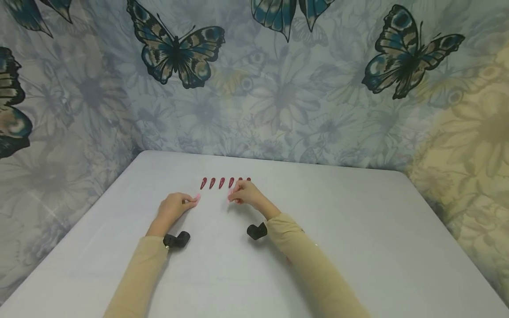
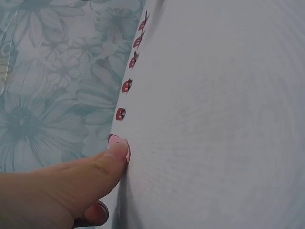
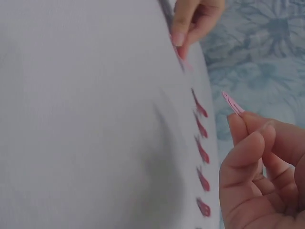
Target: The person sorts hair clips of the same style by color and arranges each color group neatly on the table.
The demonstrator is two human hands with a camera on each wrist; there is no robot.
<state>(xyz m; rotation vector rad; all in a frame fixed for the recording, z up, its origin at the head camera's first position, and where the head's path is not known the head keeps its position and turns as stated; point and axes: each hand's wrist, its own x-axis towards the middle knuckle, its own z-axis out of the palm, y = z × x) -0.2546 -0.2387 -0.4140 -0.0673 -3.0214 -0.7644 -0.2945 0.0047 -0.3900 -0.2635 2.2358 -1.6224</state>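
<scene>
Several dark red snap hair clips (image 1: 222,182) lie in a spaced row across the white table, narrow ends toward me in the head view. Just in front of the row's left end, my left hand (image 1: 171,210) pinches a pink hair clip (image 2: 116,140) between thumb and fingertips, low at the tabletop. A second pink hair clip (image 3: 232,102) is pinched by my right hand (image 1: 250,195), its tip sticking out past the fingers. That hand hovers over the table before the row's right part and partly covers the rightmost red clips in the head view.
The white table (image 1: 381,229) reaches back to a wall (image 1: 278,110) with flowers and large butterflies on it. Black wrist cameras (image 1: 177,240) sit on both wrists. A small reddish spot (image 1: 289,260) shows beside the right sleeve; what it is I cannot tell.
</scene>
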